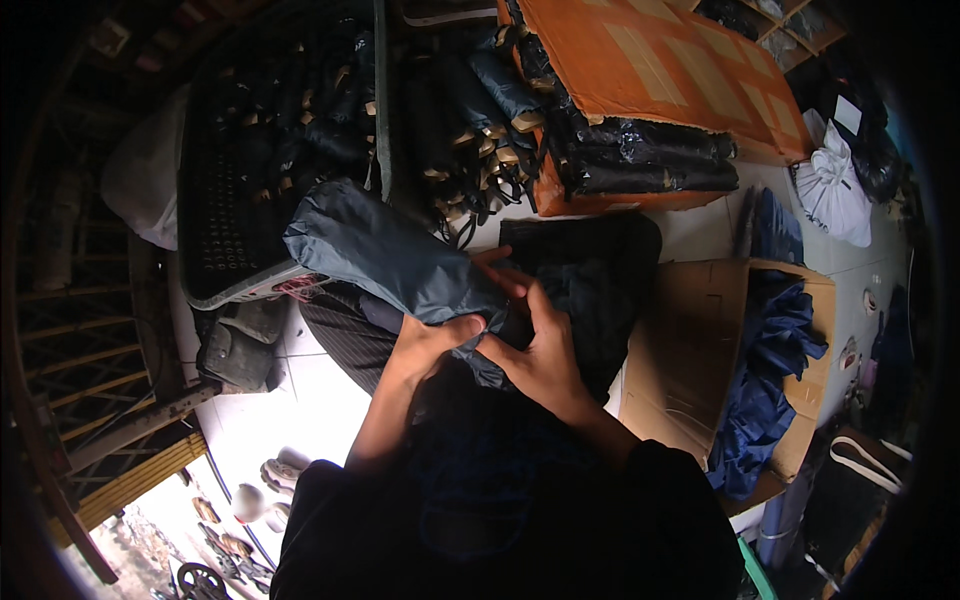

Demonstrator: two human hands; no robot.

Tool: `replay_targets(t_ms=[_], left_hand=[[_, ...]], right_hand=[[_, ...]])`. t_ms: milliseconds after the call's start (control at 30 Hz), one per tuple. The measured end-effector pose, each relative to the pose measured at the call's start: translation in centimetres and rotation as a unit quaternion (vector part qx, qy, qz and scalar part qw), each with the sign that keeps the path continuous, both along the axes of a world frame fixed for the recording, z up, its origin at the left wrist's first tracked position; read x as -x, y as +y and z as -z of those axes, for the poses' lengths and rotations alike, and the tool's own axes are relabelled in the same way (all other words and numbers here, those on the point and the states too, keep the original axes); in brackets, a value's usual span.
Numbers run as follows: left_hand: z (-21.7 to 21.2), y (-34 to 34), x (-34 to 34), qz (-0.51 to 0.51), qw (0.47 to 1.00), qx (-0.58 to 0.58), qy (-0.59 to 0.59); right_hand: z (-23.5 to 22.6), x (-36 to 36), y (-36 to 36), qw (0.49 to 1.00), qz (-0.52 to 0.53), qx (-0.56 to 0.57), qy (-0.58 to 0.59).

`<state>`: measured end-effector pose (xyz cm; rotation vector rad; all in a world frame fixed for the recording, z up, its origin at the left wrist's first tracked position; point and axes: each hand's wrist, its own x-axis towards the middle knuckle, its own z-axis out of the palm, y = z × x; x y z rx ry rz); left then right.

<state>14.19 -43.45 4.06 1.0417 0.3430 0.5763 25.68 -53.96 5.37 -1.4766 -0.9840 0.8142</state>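
A folded umbrella (385, 252) in dark grey-blue fabric lies slantwise over my lap, its wide end up at the left beside a dark crate. My left hand (437, 342) is wrapped round its lower end, thumb on top of the cloth. At the same end my right hand (537, 335) grips the fabric, with thumb and fingers closed round it. Loose cloth hangs beneath my fingers. The umbrella's handle is hidden by my hands and the shadow.
The dark plastic crate (230, 290) holds many bundled umbrellas. More rolled umbrellas (500, 85) with wooden ends lie beside it. An orange taped carton (660, 70) holds black wrapped bundles. At right stands a cardboard box (685, 345) with blue cloth (765, 390). A white sack (835, 190) sits far right.
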Motion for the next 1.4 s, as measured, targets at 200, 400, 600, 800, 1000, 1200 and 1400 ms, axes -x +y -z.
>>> replay_targets(t_ms=[200, 400, 600, 800, 1000, 1200, 1400], left_hand=[[0.8, 0.9, 0.4, -0.009, 0.999, 0.046, -0.011], [0.0, -0.1, -0.1, -0.053, 0.992, 0.104, 0.041], [-1.5, -0.5, 0.5, 0.027, 0.985, 0.078, 0.152], [0.8, 0.7, 1.1, 0.095, 0.991, 0.036, 0.089], [0.1, -1.0, 0.0, -0.019, 0.990, 0.090, 0.108], [1.6, -4.5, -0.8, -0.156, 0.977, 0.131, 0.056], [0.3, -4.3, -0.9, -0.231, 0.960, 0.153, 0.041]], right_hand=[[0.4, -0.7, 0.1, 0.990, -0.096, 0.010, 0.105], [2.6, -1.5, 0.0, 0.979, -0.176, 0.016, 0.105], [2.3, -0.8, -1.3, 0.987, -0.118, -0.005, 0.109], [2.4, 0.0, -1.3, 0.996, -0.037, -0.004, 0.084], [1.5, -0.5, -0.8, 0.998, 0.033, 0.026, 0.042], [1.7, -0.5, -0.9, 0.998, 0.022, 0.044, 0.041], [3.4, -2.2, -0.7, 0.977, -0.132, 0.037, 0.162]])
